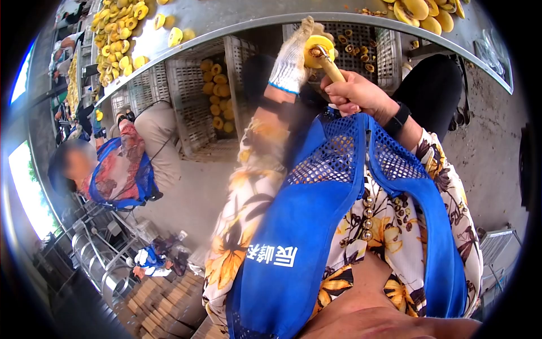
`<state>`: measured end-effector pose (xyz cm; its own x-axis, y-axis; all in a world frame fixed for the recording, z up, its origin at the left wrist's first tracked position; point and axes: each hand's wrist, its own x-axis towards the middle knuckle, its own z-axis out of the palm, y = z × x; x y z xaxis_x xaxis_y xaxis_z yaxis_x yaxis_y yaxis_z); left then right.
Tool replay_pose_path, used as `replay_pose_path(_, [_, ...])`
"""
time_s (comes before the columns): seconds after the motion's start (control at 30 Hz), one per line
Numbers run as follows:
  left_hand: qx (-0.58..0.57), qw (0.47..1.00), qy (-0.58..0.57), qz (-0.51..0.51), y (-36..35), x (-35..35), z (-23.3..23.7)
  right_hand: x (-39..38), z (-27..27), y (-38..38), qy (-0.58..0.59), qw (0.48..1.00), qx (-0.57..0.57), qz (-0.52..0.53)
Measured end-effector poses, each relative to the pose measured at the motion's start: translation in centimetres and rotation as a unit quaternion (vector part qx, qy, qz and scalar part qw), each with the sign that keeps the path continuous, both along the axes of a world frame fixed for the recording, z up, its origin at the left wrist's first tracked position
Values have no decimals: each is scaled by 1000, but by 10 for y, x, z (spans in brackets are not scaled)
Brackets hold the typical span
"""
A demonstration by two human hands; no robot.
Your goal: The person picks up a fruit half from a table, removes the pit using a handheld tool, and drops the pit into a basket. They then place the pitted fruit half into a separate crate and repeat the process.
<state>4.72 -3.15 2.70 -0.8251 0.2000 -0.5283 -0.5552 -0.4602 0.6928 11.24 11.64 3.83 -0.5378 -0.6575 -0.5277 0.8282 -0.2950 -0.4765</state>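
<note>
My left hand [288, 61], in a white knitted glove with a blue cuff edge, grips a yellow peach half [311, 46] with its cut face turned up. In my bare right hand [366, 95] is a pitting tool [334, 70] with a light wooden handle and a metal head. That metal head touches the middle of the peach half, at the brown stone. Both hands are above my lap, just in front of the metal table's edge. Below and behind them, a plastic crate [388, 53] holds brown stones or cut pieces [361, 52].
To the left, another crate [195, 127] holds yellow peach halves [218, 93]. More halves [117, 42] are heaped on the metal table [237, 25], with yellow peaches [420, 11] at its right. A co-worker [121, 169] sits at my left. Clear plastic [488, 53] lies at the table's right end.
</note>
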Motion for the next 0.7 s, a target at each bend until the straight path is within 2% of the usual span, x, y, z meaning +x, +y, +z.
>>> replay_pose_path(0.07, [17, 999, -49, -6, 6, 3, 1, 1, -2, -2, -15, 1000, 4, 2])
replay_pose_path(0.13, [-95, 980, 175, -10, 6, 7, -31, 4, -5, -1, -28, 1000, -1, 1])
replay_pose_path(0.23, [-103, 991, 81, -4, 14, 7, -6, 1, -4, -2, -52, 998, -29, 2])
replay_pose_path(0.43, [-136, 986, 96, -7, 18, 15, 4, 3, 8, -2, -113, 991, -66, -7])
replay_pose_path(0.47, [-149, 979, 140, -24, 14, 15, -5, 2, 7, -2, -114, 991, -73, -6])
replay_pose_path(0.57, [-26, 999, 11, 40, 16, 18, -5, 3, 4, -5, -79, 996, -52, 0])
replay_pose_path(0.7, [58, 996, -62, 1, 8, 16, -2, 7, -3, -15, 11, 998, 67, 14])
